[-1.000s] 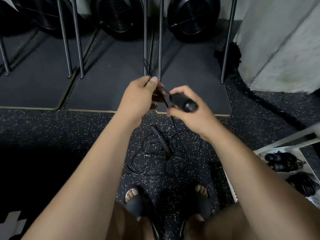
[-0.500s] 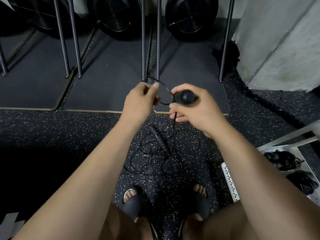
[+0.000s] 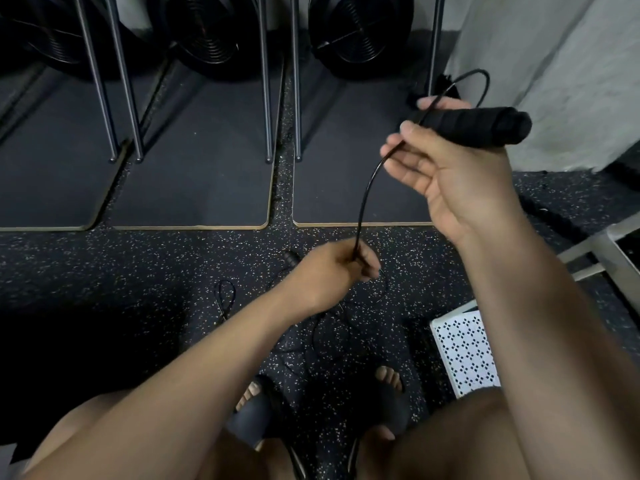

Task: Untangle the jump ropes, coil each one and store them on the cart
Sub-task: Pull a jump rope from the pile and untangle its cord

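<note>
My right hand [image 3: 446, 171] is raised at the upper right and grips a black jump rope handle [image 3: 485, 128], with a small loop of cord arching above its fingers. The thin black cord [image 3: 365, 195] curves down from that hand to my left hand [image 3: 336, 268], which pinches it lower and closer to me. Under my left hand a tangle of black jump ropes [image 3: 329, 327] lies on the speckled floor, another handle [image 3: 290, 258] poking out behind the wrist. A corner of the white perforated cart [image 3: 464, 355] shows at the right.
Dark platform mats [image 3: 194, 181] with metal rack posts [image 3: 266, 98] and black weight plates [image 3: 356, 32] fill the far side. A pale wall [image 3: 571, 71] stands at the right. My sandalled feet [image 3: 252, 407] are just below the rope pile.
My hands have parted. The right hand rose up and right with the handle; the left hand dropped down along the cord, stretching a length of it between them.
</note>
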